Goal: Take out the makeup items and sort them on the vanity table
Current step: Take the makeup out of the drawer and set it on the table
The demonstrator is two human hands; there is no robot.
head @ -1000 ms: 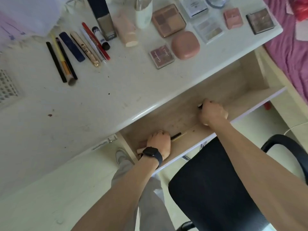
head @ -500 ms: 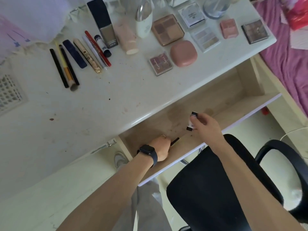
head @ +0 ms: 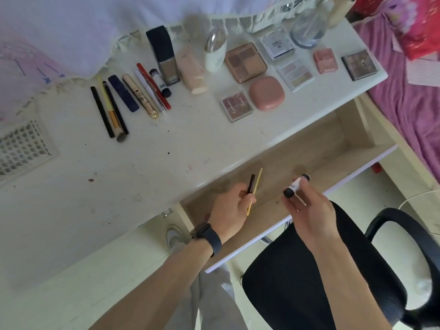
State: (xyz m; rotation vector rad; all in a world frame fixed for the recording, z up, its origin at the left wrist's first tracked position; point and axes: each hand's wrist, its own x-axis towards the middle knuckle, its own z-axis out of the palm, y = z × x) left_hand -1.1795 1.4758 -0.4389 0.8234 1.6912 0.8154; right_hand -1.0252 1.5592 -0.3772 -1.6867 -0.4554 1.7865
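Observation:
Over the open wooden drawer (head: 321, 148), my left hand (head: 228, 208) grips a black pencil (head: 251, 183) together with a thin yellow stick (head: 257, 181). My right hand (head: 307, 206) pinches a small white tube with black ends (head: 296, 185) and a thin white stick. On the white vanity table (head: 147, 163) lie a row of pencils and mascaras (head: 128, 101) at the left. Bottles (head: 164, 55) stand in the middle. Eyeshadow palettes and compacts (head: 266, 92) sit at the right.
A white lattice basket (head: 21, 148) sits at the table's left edge. A black office chair (head: 316, 270) stands below the drawer, under my right arm. A purple bedspread (head: 409, 96) lies to the right. White lace cloth (head: 71, 32) covers the back.
Both hands have lifted out of the drawer with their items. The left hand now holds the pencil and yellow stick up; the right raised the white tube higher.

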